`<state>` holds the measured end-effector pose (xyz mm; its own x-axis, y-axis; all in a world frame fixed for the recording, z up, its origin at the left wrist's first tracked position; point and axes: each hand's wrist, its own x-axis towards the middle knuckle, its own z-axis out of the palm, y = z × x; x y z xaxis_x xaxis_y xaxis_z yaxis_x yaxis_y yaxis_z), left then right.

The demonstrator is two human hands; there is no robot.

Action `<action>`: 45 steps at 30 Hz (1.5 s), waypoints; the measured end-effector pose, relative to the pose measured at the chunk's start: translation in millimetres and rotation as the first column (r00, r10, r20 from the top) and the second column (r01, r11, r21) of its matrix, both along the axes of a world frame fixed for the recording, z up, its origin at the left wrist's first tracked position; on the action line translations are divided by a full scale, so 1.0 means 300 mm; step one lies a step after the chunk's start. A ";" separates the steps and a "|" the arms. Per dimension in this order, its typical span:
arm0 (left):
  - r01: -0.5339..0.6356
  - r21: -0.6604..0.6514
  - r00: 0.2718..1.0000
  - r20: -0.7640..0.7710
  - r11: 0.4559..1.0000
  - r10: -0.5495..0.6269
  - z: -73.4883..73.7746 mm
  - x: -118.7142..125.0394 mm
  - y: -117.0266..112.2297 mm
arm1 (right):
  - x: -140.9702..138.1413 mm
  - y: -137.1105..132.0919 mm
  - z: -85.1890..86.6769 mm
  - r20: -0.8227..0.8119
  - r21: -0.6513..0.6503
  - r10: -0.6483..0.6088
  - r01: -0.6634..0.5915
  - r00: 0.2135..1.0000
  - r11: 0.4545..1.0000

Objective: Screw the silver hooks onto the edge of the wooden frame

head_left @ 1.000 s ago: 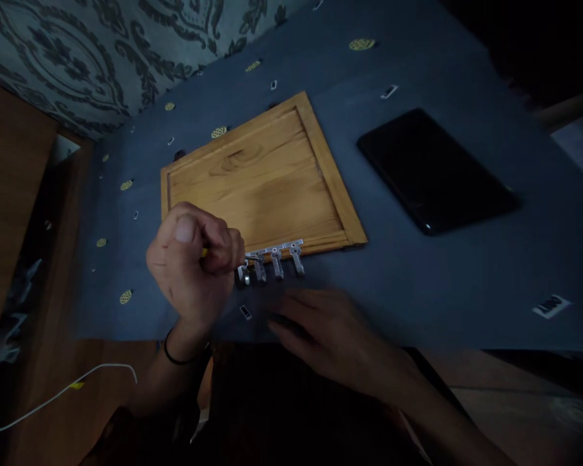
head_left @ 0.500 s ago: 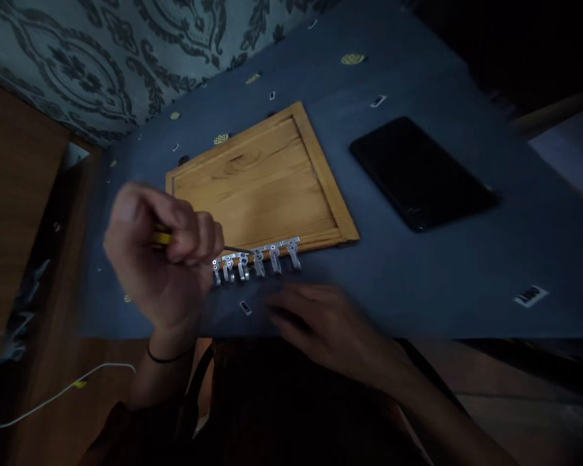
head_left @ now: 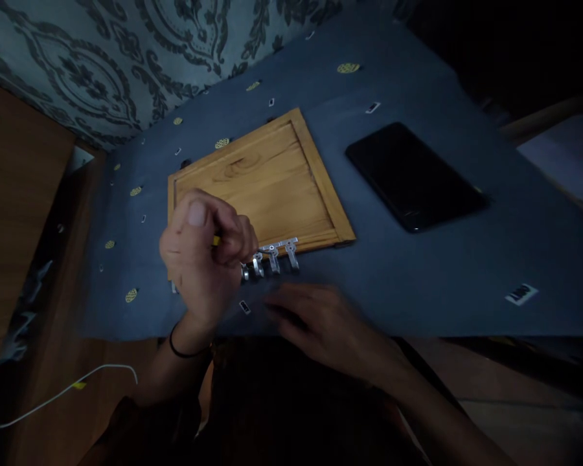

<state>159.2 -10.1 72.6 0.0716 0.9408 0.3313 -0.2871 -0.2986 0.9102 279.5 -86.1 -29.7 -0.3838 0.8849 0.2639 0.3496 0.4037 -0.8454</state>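
Note:
My left hand is closed around a screwdriver; a bit of its yellow handle shows between the fingers. Its thin shaft points right, and the tip reaches a screw on the metal hook rail. Several silver hooks hang along that rail, at the near edge of a framed wooden panel; the hooks on the left are partly hidden behind my left hand. Just below the hooks, my right hand lies at the table's near edge. Its fingers are loosely stretched out, somewhat dark, and grip nothing I can see.
A black phone lies on the blue patterned tablecloth to the right of the panel. Patterned fabric rises behind the table. A white cable hangs at the lower left, beside a wooden surface.
My left hand has moved right with the screwdriver, whose tip shifted to a hook farther right. It now covers more of the rail. My right hand stays about where it was.

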 end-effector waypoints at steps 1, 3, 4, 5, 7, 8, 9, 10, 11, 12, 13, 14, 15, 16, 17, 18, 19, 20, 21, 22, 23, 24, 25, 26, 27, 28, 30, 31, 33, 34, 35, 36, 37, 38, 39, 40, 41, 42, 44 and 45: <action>0.004 -0.002 1.000 -0.009 1.000 -0.004 -0.003 0.001 0.001 | 0.000 -0.001 0.002 0.003 -0.003 0.000 0.000 1.000 1.000; -0.008 -0.005 1.000 -0.013 1.000 0.008 -0.007 0.003 0.004 | -0.001 -0.003 0.004 0.012 -0.006 -0.005 0.005 1.000 1.000; -0.012 -0.007 1.000 -0.012 1.000 0.012 -0.009 0.004 0.005 | -0.002 -0.004 0.005 0.016 -0.009 -0.006 0.006 1.000 1.000; -0.010 -0.005 1.000 -0.010 1.000 0.010 -0.011 0.005 0.006 | -0.003 -0.004 0.006 0.021 -0.012 -0.008 0.008 1.000 1.000; -0.008 -0.011 1.000 -0.011 1.000 0.008 -0.017 0.006 0.011 | -0.004 -0.005 0.006 0.027 -0.015 -0.011 0.011 1.000 1.000; -0.008 -0.011 1.000 -0.013 1.000 0.008 -0.021 0.005 0.013 | -0.005 -0.005 0.006 0.028 -0.016 -0.012 0.012 1.000 1.000; -0.004 0.002 1.000 -0.012 1.000 0.004 -0.025 0.005 0.016 | -0.005 -0.005 0.005 0.027 -0.015 -0.014 0.014 1.000 1.000; -0.002 0.014 1.000 -0.008 1.000 0.002 -0.029 0.004 0.019 | -0.005 -0.004 0.003 0.027 -0.016 -0.014 0.015 1.000 1.000; -0.004 0.023 1.000 -0.002 1.000 0.004 -0.032 0.003 0.021 | -0.006 -0.004 0.000 0.026 -0.014 -0.016 0.016 1.000 1.000; -0.006 0.035 1.000 0.006 0.999 0.005 -0.034 0.002 0.023 | -0.006 -0.005 -0.003 0.027 -0.011 -0.016 0.017 1.000 1.000; -0.006 0.040 1.000 0.012 0.999 0.005 -0.034 0.001 0.024 | -0.006 -0.005 -0.005 0.026 -0.007 -0.020 0.020 0.999 1.000; -0.015 0.037 1.000 0.021 0.999 0.014 -0.032 0.000 0.024 | -0.006 -0.006 -0.008 0.023 0.000 -0.024 0.024 0.999 1.000; -0.029 0.031 0.999 0.028 0.999 0.028 -0.027 -0.002 0.023 | -0.006 -0.006 -0.010 0.018 0.010 -0.029 0.029 0.999 1.000; -0.047 0.031 0.998 0.036 0.998 0.046 -0.021 -0.003 0.021 | -0.005 -0.007 -0.010 0.011 0.023 -0.035 0.035 0.999 0.999; -0.065 0.033 0.997 0.041 0.997 0.064 -0.013 -0.005 0.018 | -0.005 -0.007 -0.010 0.002 0.036 -0.039 0.039 0.999 0.999; -0.088 0.035 0.995 0.045 0.996 0.086 -0.006 -0.008 0.014 | -0.004 -0.007 -0.008 -0.006 0.049 -0.041 0.041 0.999 0.998; -0.112 0.040 0.993 0.050 0.993 0.110 0.002 -0.013 0.010 | -0.002 -0.007 -0.006 -0.014 0.060 -0.040 0.041 0.999 0.997; -0.127 0.042 0.991 0.048 0.991 0.125 0.008 -0.019 0.005 | -0.001 -0.006 -0.003 -0.024 0.069 -0.038 0.039 0.999 0.997; -0.135 0.035 0.990 0.042 0.990 0.134 0.013 -0.028 0.000 | 0.001 -0.005 -0.001 -0.032 0.072 -0.033 0.035 0.999 0.997; -0.135 0.030 0.990 0.038 0.990 0.134 0.017 -0.038 -0.006 | 0.004 -0.004 0.001 -0.041 0.073 -0.028 0.031 0.999 0.997; -0.128 0.033 0.991 0.036 0.991 0.127 0.020 -0.051 -0.012 | 0.006 -0.004 0.001 -0.046 0.070 -0.025 0.028 0.999 0.997; -0.119 0.036 0.992 0.036 0.992 0.118 0.023 -0.065 -0.018 | 0.008 -0.004 0.000 -0.048 0.061 -0.020 0.023 0.999 0.998; -0.111 0.039 0.993 0.036 0.993 0.110 0.025 -0.081 -0.024 | 0.009 -0.004 -0.002 -0.049 0.051 -0.015 0.018 0.999 0.999; -0.110 0.044 0.993 0.038 0.993 0.109 0.028 -0.097 -0.030 | 0.011 -0.004 -0.005 -0.048 0.038 -0.012 0.013 0.999 0.999; -0.119 0.053 0.992 0.040 0.991 0.117 0.032 -0.112 -0.037 | 0.011 -0.004 -0.008 -0.046 0.028 -0.010 0.012 0.999 1.000; -0.136 0.055 0.990 0.038 0.989 0.134 0.036 -0.128 -0.044 | 0.012 -0.005 -0.012 -0.046 0.023 -0.010 0.011 0.999 1.000; -0.185 0.054 0.982 0.041 0.981 0.183 0.047 -0.154 -0.057 | 0.013 -0.004 -0.017 -0.052 0.025 -0.016 0.018 0.999 1.000; -0.209 0.054 0.977 0.046 0.976 0.206 0.052 -0.166 -0.062 | 0.013 -0.003 -0.018 -0.056 0.030 -0.024 0.026 0.998 0.999; -0.246 0.051 0.968 0.062 0.968 0.243 0.060 -0.186 -0.070 | 0.013 0.000 -0.016 -0.067 0.046 -0.038 0.041 0.997 0.998; -0.254 0.049 0.966 0.069 0.966 0.251 0.062 -0.194 -0.072 | 0.013 0.001 -0.013 -0.072 0.055 -0.048 0.052 0.996 0.997; -0.257 0.046 0.964 0.075 0.965 0.253 0.062 -0.202 -0.072 | 0.012 0.002 -0.010 -0.076 0.068 -0.061 0.066 0.995 0.996; -0.257 0.040 0.964 0.084 0.966 0.253 0.060 -0.209 -0.071 | 0.011 0.003 -0.006 -0.079 0.081 -0.071 0.078 0.994 0.994; -0.248 0.032 0.965 0.090 0.968 0.245 0.056 -0.215 -0.068 | 0.009 0.003 -0.003 -0.079 0.088 -0.084 0.091 0.993 0.992; -0.236 0.031 0.968 0.097 0.971 0.232 0.051 -0.220 -0.065 | 0.008 0.003 0.000 -0.079 0.093 -0.094 0.101 0.992 0.990; -0.223 0.028 0.970 0.102 0.975 0.219 0.045 -0.225 -0.062 | 0.007 0.003 0.002 -0.079 0.096 -0.102 0.110 0.992 0.989; -0.210 0.026 0.973 0.106 0.977 0.206 0.040 -0.229 -0.059 | 0.007 0.003 0.004 -0.077 0.095 -0.109 0.116 0.991 0.989; -0.197 0.025 0.975 0.108 0.980 0.193 0.035 -0.231 -0.056 | 0.007 0.003 0.005 -0.078 0.097 -0.113 0.120 0.991 0.988; -0.188 0.023 0.977 0.109 0.982 0.185 0.031 -0.233 -0.053 | 0.007 0.004 0.005 -0.077 0.095 -0.115 0.122 0.990 0.988; -0.186 0.008 0.977 0.112 0.982 0.184 0.029 -0.232 -0.051 | 0.008 0.005 0.007 -0.078 0.087 -0.112 0.119 0.991 0.989; -0.189 -0.001 0.976 0.110 0.982 0.187 0.031 -0.230 -0.051 | 0.009 0.005 0.009 -0.080 0.081 -0.111 0.117 0.991 0.990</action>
